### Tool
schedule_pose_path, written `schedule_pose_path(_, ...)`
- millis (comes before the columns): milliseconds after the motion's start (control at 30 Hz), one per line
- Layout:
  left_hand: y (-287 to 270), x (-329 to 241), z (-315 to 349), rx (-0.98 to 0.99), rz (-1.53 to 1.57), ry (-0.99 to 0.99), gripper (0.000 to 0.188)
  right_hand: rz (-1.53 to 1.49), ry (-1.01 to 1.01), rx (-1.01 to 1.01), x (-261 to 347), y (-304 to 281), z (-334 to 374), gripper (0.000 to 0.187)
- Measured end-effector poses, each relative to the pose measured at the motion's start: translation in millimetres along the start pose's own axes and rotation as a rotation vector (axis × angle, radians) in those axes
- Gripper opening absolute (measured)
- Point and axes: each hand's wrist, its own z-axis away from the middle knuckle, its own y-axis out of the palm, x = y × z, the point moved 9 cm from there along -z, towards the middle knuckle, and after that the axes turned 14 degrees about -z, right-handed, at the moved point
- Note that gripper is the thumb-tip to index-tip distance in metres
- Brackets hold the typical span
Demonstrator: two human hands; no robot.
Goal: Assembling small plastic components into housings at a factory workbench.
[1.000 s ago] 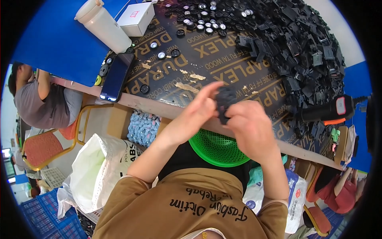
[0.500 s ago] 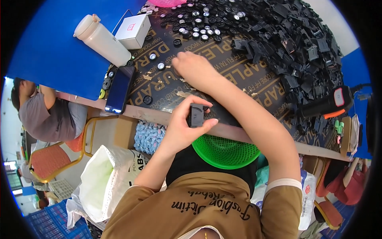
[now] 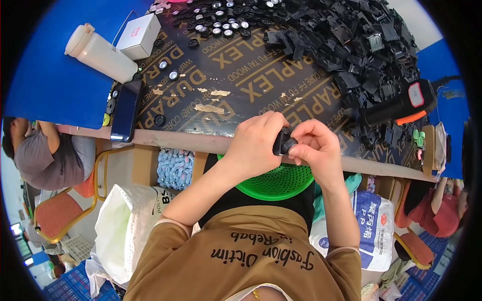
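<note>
Over the table's front edge, my left hand [image 3: 255, 143] is closed round a small black plastic part [image 3: 277, 145], mostly hidden by the fingers. My right hand [image 3: 320, 150] pinches a small black wheel [image 3: 289, 146] between thumb and fingers, against the side of that part. Whether the wheel is seated on it cannot be made out. Just below both hands, a green mesh basket [image 3: 281, 188] rests at my lap. Many loose black wheels [image 3: 228, 33], some with silvery centres, lie at the far side of the table.
A heap of black plastic parts [image 3: 371, 70] covers the right of the table [image 3: 236, 100], beside a black-and-orange power tool [image 3: 401, 108]. Left stand a white bottle [image 3: 100, 55], a white box [image 3: 139, 37] and a phone [image 3: 126, 110]. An open white sack [image 3: 118, 226] stands below left.
My right hand has come back from the wheels to my left hand, now with a wheel in its fingers. My left hand has turned the black part to face it. The view has shifted.
</note>
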Motion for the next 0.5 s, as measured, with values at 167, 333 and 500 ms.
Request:
schedule_pose_path(167, 16, -5, 4, 0.115, -0.113, 0.1, 0.039, -0.012, -0.031, 0.054, -4, -11, -3, 0.04)
schedule_pose_path(333, 14, -16, 6, 0.062, -0.196, 0.238, 0.033, 0.045, 0.191, 0.013, -8, -8, -8, 0.042)
schedule_pose_path(500, 13, -15, 8, 0.037, -0.171, 0.248, 0.034, 0.02, 0.197, -0.017, -17, -13, -10, 0.04)
